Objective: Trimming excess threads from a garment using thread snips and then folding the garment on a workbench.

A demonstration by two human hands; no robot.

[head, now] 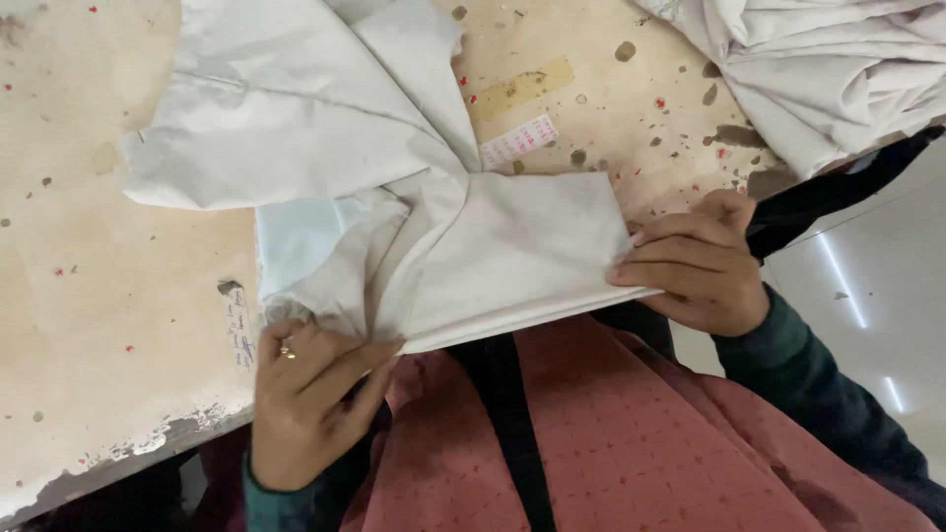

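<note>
A white cloth piece (493, 256) lies at the near edge of the worn, paint-flecked worktop (108, 325), folded over itself so that a flat rectangular flap faces the person and looser panels fan away toward the far side. The left hand (305, 394) grips the cloth's near left corner: the fingers lie almost straight and close together along the folded edge, with a ring on one of them, and the thumb seems to sit under the fabric, though that part is hidden. The right hand (695, 266) is curled narrow on the flap's right edge, fingertips (631, 258) pressed on top of the cloth and the fabric pinched between fingers and thumb. Both hands hold the same piece, one at either end of its near fold.

A pile of white fabric (818, 69) is heaped at the far right corner of the worktop, well apart from the hands. A small paper label (519, 141) and a strip of yellowish tape (520, 89) sit on the surface just beyond the cloth.
</note>
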